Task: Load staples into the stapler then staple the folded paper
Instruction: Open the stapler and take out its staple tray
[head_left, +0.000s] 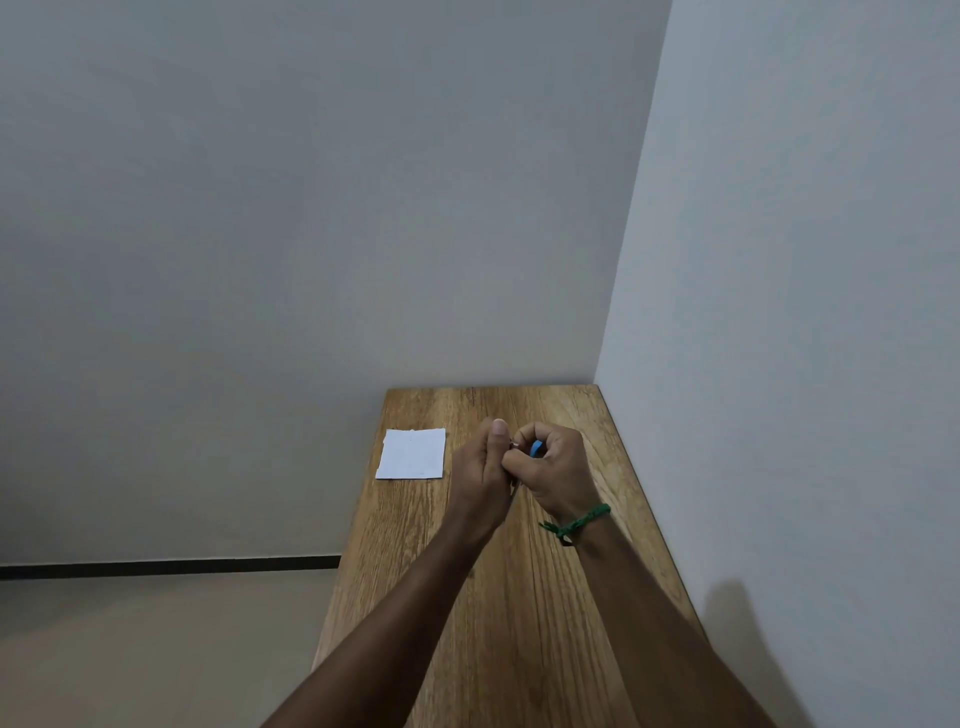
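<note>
Head view: hands (519, 462) hide most of blue stapler (536, 448).

Folded paper (412, 453) is laid flat on the table (519, 597), near its far left edge. Both hands are held right of the paper, above the table: left hand (480, 467) nearer the paper, right hand (553, 467) beyond it, touching. Stapler (535, 448) is enclosed in the right hand.

Both arms outstretched; left hand (480, 462) edge-on, touching right hand (550, 467), fingers curled shut.
</note>
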